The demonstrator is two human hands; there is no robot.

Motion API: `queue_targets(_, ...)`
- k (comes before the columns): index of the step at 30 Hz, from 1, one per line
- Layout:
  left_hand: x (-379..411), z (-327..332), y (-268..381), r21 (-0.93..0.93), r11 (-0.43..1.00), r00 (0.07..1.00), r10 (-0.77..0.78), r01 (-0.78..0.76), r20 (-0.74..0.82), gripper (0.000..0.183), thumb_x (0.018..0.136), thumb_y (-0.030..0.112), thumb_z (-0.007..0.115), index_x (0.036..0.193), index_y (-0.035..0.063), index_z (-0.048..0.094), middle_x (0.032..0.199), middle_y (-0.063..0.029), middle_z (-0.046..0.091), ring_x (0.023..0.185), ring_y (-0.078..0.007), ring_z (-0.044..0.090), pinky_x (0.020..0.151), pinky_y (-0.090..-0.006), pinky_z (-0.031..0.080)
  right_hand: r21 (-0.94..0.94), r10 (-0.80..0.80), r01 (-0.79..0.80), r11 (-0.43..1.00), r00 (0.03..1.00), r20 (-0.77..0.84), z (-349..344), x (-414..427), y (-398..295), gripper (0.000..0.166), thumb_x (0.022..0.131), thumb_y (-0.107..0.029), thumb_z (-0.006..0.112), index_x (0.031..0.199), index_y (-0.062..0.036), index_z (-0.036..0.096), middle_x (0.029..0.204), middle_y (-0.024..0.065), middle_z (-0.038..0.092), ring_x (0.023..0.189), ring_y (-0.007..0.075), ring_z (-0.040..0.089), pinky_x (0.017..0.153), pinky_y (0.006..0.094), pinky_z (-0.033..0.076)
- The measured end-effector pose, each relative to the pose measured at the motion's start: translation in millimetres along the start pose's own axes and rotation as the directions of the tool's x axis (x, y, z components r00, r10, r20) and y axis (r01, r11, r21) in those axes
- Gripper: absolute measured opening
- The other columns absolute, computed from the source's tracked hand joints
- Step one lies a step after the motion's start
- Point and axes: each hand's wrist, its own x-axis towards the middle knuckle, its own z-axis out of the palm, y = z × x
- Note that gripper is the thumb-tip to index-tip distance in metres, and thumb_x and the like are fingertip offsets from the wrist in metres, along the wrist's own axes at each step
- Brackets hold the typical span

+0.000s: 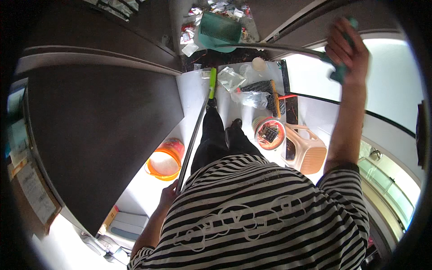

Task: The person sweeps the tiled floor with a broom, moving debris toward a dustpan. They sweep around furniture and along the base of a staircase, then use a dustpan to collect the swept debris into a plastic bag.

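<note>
My left hand is closed around the dark pole of a long-handled cleaning tool, low by my left hip. Its lime-green head reaches the floor just beyond my left shoe; bristles cannot be made out. Raised at the far right, my right hand grips the green handle of a long-handled dustpan, slightly blurred. A thin metal shaft runs left from that hand to the green dustpan. Loose paper and plastic litter lies around the pan, past a dark stone threshold.
Crumpled clear plastic and a grey mop head lie ahead of my feet. To the right stand a waste bin with rubbish inside and a beige plastic stool. An orange bucket is by the dark door panel.
</note>
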Motion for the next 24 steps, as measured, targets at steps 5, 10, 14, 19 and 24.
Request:
queue_targets(5,-8.9,14.2,2.7,-0.271,0.945,0.961,-0.111,0.181,0.254,0.044,0.083,0.021,0.059,0.121,0.0035,0.046,0.105,-0.0006,0.053,0.085,-0.0046,0.049,0.075,-0.0206,0.042,-0.227,-0.128,0.114,0.967,0.991,-0.049,57.3,-107.4,-56.3,0.016,0.094,-0.017,0.030,0.085,-0.0071,0.038,0.051,-0.0054,0.036,0.033,0.0009,0.033,0.031,0.0143,0.032)
queue_targets(10,27.5,28.3,-12.4,0.115,0.975,0.895,-0.220,0.190,0.387,0.036,0.081,0.012,0.053,0.117,0.0082,0.050,0.061,-0.0012,0.051,0.045,-0.0056,0.044,0.040,-0.0203,0.038,-0.365,-0.212,0.135,0.921,0.961,-0.179,76.8,-156.9,-56.9,0.018,0.093,-0.021,0.032,0.082,-0.0078,0.039,0.047,-0.0061,0.034,0.029,0.0008,0.030,0.028,0.0138,0.030)
queue_targets(14,87.7,57.9,-13.5,0.025,0.950,0.876,-0.297,0.311,0.381,0.018,0.077,0.006,0.052,0.094,0.0033,0.058,0.049,-0.0013,0.046,0.033,-0.0073,0.038,0.029,-0.0226,0.032,-0.392,-0.219,0.121,0.912,0.951,-0.216,81.9,-179.9,-47.3,0.020,0.093,-0.021,0.034,0.079,-0.0074,0.038,0.047,-0.0064,0.033,0.029,0.0008,0.028,0.027,0.0138,0.029)
queue_targets(19,163.8,81.9,55.6,0.148,0.943,0.879,-0.332,0.299,0.342,0.015,0.074,0.008,0.056,0.064,-0.0011,0.052,0.050,-0.0058,0.047,0.036,-0.0088,0.040,0.032,-0.0227,0.031,-0.449,-0.251,0.113,0.887,0.932,-0.261,72.2,-201.6,-34.7,0.019,0.093,-0.020,0.032,0.080,-0.0069,0.037,0.044,-0.0060,0.033,0.028,0.0005,0.029,0.025,0.0143,0.029)
queue_targets(24,199.3,60.8,103.0,0.390,0.900,0.900,-0.322,0.194,0.294,0.017,0.070,0.007,0.060,0.058,-0.0024,0.051,0.051,-0.0094,0.051,0.037,-0.0125,0.048,0.030,-0.0278,0.037,-0.420,-0.245,0.099,0.902,0.918,-0.311,73.0,-216.7,-27.3,0.018,0.093,-0.018,0.032,0.079,-0.0071,0.037,0.044,-0.0064,0.032,0.027,0.0000,0.029,0.025,0.0139,0.030)
